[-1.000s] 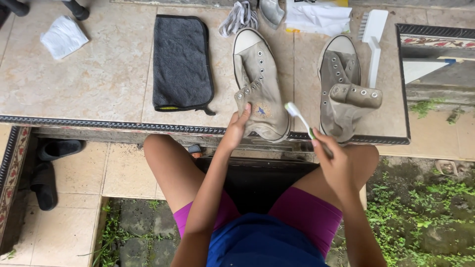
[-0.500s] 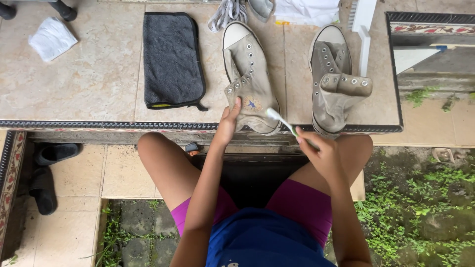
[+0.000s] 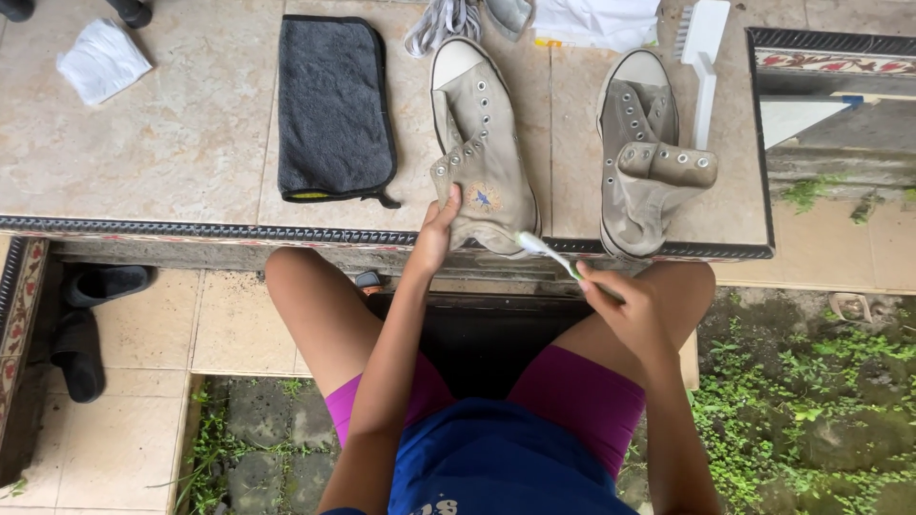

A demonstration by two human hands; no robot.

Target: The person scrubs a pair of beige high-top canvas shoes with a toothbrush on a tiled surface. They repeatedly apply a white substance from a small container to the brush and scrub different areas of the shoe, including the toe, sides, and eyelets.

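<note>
Two dirty grey high-top canvas shoes without laces lie on a tiled ledge. My left hand (image 3: pixel 436 232) grips the heel end of the left shoe (image 3: pixel 480 153) at the ledge's front edge. My right hand (image 3: pixel 632 310) is closed around a white toothbrush (image 3: pixel 546 253), and its head touches the heel of that same shoe. The right shoe (image 3: pixel 649 153) lies apart to the right, its ankle flap folded outward.
A dark grey cloth (image 3: pixel 334 107) lies left of the shoes, a crumpled white cloth (image 3: pixel 102 60) farther left. Grey laces (image 3: pixel 444 21) and a white scrub brush (image 3: pixel 703 57) sit at the back. Black sandals (image 3: pixel 86 319) are on the floor below left.
My right hand has brought the toothbrush down and left, from beside the shoe onto its heel. My left hand stays on the same shoe.
</note>
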